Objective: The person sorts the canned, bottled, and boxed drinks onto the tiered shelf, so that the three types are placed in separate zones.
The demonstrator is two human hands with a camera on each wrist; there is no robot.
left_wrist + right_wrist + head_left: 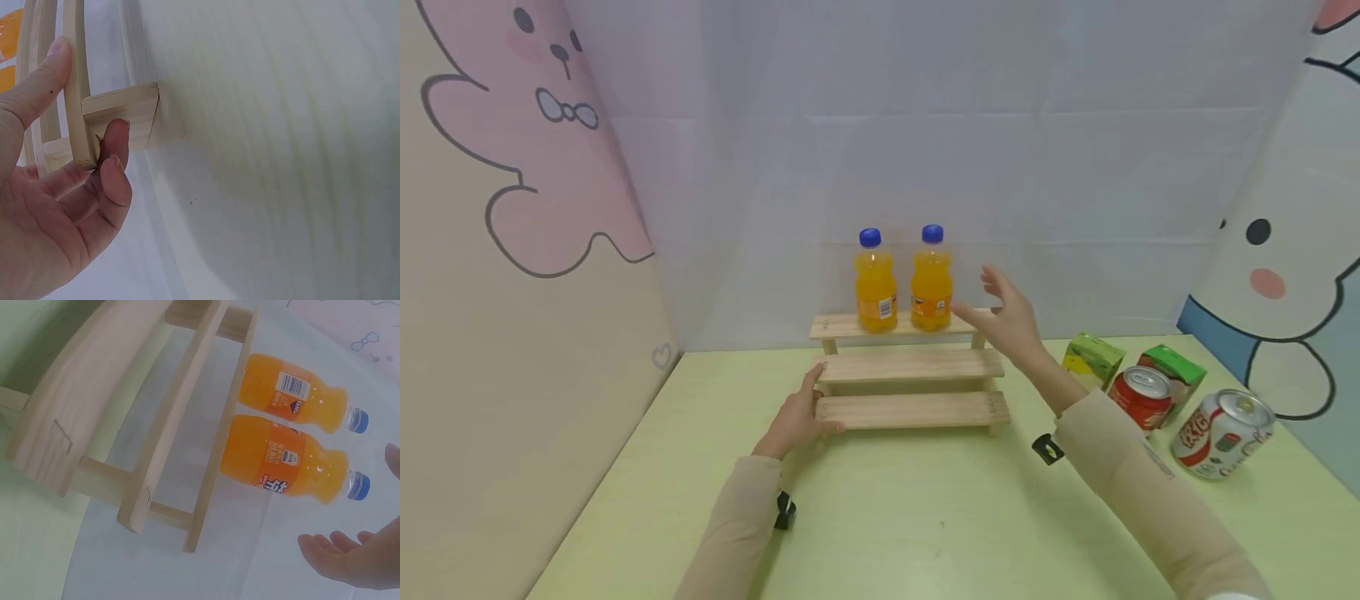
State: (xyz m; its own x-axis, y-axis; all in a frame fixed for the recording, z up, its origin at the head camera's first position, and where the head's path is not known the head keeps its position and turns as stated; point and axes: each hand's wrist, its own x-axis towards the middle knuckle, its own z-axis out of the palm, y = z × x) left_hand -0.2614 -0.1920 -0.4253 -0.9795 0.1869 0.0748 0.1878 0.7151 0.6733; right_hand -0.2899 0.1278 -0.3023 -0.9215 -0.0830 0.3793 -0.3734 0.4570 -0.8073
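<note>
A three-step wooden rack stands on the table against the back curtain. Side by side on its top step are two bottles of orange soda with blue caps, the left bottle and the right bottle. My left hand grips the left end of the lowest step; in the left wrist view the thumb lies over the board and the fingers curl round its end. Just right of the right bottle, my right hand is held up with fingers spread, apart from the bottle in the right wrist view.
At the right of the table stand a red soda can, a white-and-red cola can, a green-and-yellow carton and a green-topped carton. A pale curtain closes off the back, with printed cartoon animals at both sides.
</note>
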